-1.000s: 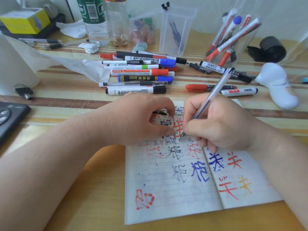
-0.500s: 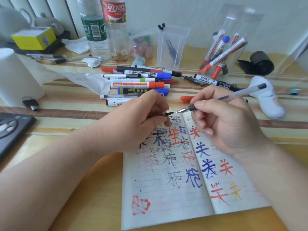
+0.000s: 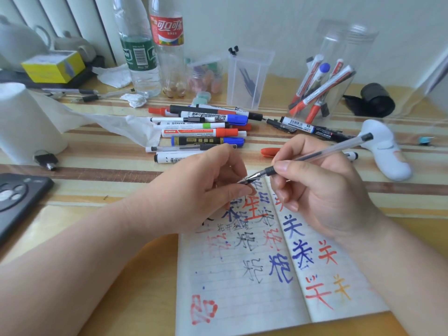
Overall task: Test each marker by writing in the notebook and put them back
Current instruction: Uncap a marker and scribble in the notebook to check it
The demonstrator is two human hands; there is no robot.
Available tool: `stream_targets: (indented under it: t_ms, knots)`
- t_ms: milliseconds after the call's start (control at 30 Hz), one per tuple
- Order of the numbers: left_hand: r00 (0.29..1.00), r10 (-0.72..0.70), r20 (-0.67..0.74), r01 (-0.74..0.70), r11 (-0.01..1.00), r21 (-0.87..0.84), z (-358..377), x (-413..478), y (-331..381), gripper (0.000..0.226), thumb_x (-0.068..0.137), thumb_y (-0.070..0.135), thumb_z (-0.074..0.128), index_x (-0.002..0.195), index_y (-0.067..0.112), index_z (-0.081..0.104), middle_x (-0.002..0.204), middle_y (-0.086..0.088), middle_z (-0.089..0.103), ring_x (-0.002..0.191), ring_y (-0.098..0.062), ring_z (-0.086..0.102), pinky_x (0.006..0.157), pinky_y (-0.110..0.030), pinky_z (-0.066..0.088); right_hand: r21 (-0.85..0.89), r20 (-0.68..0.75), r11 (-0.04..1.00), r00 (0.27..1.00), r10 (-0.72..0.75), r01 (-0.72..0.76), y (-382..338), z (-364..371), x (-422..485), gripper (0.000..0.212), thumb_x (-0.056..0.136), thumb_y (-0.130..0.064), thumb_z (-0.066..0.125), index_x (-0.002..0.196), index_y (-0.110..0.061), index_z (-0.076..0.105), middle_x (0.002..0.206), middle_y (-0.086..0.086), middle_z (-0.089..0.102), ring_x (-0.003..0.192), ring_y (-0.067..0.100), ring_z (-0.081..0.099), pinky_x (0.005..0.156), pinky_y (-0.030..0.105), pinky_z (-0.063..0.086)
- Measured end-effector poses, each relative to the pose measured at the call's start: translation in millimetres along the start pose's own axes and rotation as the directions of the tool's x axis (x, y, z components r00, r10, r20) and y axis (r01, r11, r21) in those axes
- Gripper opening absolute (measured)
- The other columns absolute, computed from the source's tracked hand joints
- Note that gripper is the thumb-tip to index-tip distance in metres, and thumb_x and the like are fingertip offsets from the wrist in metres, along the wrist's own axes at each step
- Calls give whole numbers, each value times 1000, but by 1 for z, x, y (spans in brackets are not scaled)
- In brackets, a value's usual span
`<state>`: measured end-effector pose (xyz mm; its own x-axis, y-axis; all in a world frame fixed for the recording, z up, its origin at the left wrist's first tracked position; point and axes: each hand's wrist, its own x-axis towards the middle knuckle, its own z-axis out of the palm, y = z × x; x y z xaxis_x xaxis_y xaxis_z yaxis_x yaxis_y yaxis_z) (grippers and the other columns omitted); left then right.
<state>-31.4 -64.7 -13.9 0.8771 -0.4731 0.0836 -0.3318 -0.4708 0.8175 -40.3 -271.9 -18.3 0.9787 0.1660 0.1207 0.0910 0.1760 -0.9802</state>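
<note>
Lifted off the page since a second ago, the pen [image 3: 315, 155] no longer writes; its tip now meets the left fingertips [image 3: 242, 191] just above the notebook [image 3: 242, 299]. The right fingers [image 3: 282, 166] grip the pen at its dark sleeve in a writing pinch, and the barrel runs up and away over the right hand [image 3: 322, 195]. The left hand [image 3: 194, 192] is curled, with thumb and forefinger pinching a small dark piece at the tip. I take it for the cap [image 3: 240, 182], though it is too small to be sure. Both hands hang over the notebook's far edge.

The notebook lies open and flat, its two pages crowded with red, blue, black and a few orange characters, so a good many markers look tried already. This pen's trial seems finished and capping is the step in hand.

Beyond the notebook, a loose heap of markers [image 3: 201, 132] lies capped. Further beyond and to the right, a clear jar [image 3: 349, 44] holds several more leaning inside. If the jar is their home, most of the putting back is left. Which of the heap are tested, I cannot tell.

The table [image 3: 121, 251] is plain yellow under the notebook and striped beyond it. A paper roll [image 3: 24, 122] stands to the notebook's far left, with two bottles [image 3: 138, 57] and a clear box [image 3: 247, 78] beyond it, against a pale wall [image 3: 266, 20].
</note>
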Motion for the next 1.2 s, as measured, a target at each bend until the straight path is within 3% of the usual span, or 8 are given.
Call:
stream_targets:
  t_ms: [167, 300, 367, 567, 800, 1000, 1100, 1200]
  knots:
    - [998, 44, -41, -43, 999, 26, 0, 0, -2, 25, 77, 54, 59, 91, 34, 55, 88, 18, 73, 72, -3, 68, 73, -33, 57, -12, 3, 1000, 1000, -14, 14, 0, -1, 0, 7, 78, -6, 62, 74, -11, 64, 59, 16, 56, 45, 24, 49, 39, 21, 34]
    - [988, 133, -84, -120, 983, 141, 0, 1, -9, 13, 87, 44, 70, 92, 36, 60, 86, 20, 67, 76, -5, 62, 66, -19, 48, -146, 61, 989, 998, -31, 39, 3, -1, -1, 4, 80, -9, 69, 76, -12, 69, 63, 15, 62, 49, 23, 53, 42, 24, 37]
    - [977, 170, -125, -146, 973, 178, 0, 1, -11, 11, 87, 42, 71, 93, 35, 66, 84, 16, 68, 79, -8, 62, 67, -22, 49, -214, 86, 976, 996, -26, 44, 3, 1, -2, 5, 81, -13, 74, 78, -11, 71, 63, 11, 66, 49, 20, 54, 43, 24, 39]
    - [940, 203, -272, -174, 976, 128, -1, 1, -7, 10, 79, 33, 83, 82, 30, 73, 77, 17, 72, 74, -5, 69, 66, -15, 52, -176, 23, 984, 999, -39, 42, -2, 10, -2, 12, 78, -21, 73, 73, -11, 70, 60, 14, 65, 39, 14, 44, 39, 18, 34]
    - [944, 216, -251, -188, 974, 129, 6, -2, -3, 24, 77, 26, 88, 93, 27, 70, 80, 17, 72, 76, -4, 70, 71, -22, 57, -306, -87, 952, 995, -44, 15, 2, 16, 0, 49, 81, -39, 69, 55, -1, 53, 42, 11, 51, 36, 12, 43, 42, 13, 34]
    - [936, 213, -280, -150, 962, 228, 3, 3, -9, 12, 81, 33, 82, 89, 32, 72, 78, 23, 69, 81, 5, 65, 70, -6, 45, -178, -73, 984, 997, -37, 23, 5, 10, 4, 29, 82, -26, 81, 74, -7, 60, 47, 0, 48, 40, 11, 41, 42, 17, 33]
    - [943, 176, -281, -108, 965, 241, 1, 4, -14, 8, 83, 36, 78, 89, 36, 72, 76, 24, 67, 80, 3, 64, 67, -7, 43, -8, -123, 999, 991, -47, 46, 6, 5, 5, 13, 80, -13, 69, 88, -8, 62, 57, 10, 52, 46, 20, 45, 42, 23, 35]
    - [941, 180, -287, -104, 960, 261, 0, 6, -17, 10, 85, 36, 76, 95, 35, 77, 73, 31, 63, 74, 5, 61, 64, -8, 44, 59, -191, 991, 976, -108, 122, 4, 4, 6, 4, 83, -10, 61, 86, -8, 64, 63, 11, 58, 52, 23, 51, 45, 27, 38]
